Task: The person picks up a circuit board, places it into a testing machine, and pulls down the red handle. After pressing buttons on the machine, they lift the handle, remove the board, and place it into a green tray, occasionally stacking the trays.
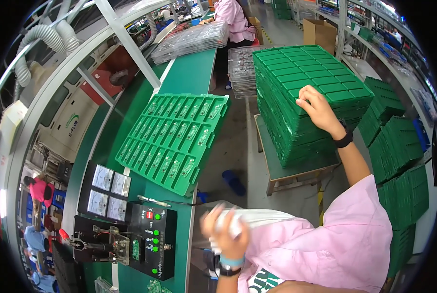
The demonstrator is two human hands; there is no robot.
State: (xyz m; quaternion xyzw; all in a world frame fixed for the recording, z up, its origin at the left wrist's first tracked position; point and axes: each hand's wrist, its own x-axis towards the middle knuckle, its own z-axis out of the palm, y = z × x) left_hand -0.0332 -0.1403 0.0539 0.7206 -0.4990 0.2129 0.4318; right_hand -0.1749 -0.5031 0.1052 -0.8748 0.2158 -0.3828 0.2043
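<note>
My right hand [317, 108] reaches to the near edge of a tall stack of green plastic trays [306, 73]. Its fingers are curled together over the top tray; what they grip, if anything, is hidden. Nearer my body, my left hand [226, 232] is raised and smeared by motion, with something white showing by its fingers. A green compartment tray [194, 141] lies tilted on the bench, with small circuit boards [173, 167] in its slots. A black test box [151, 239] with green buttons stands beside a clamp fixture [116, 246], where a small board [136, 249] sits.
Four-part meter panel [106, 193] stands beyond the test box. Clear trays [191, 41] are piled at the bench's far end, near a person in pink [235, 24]. A small wooden-legged table [296, 168] bears the green stack. More green trays [399, 146] and shelving line the right.
</note>
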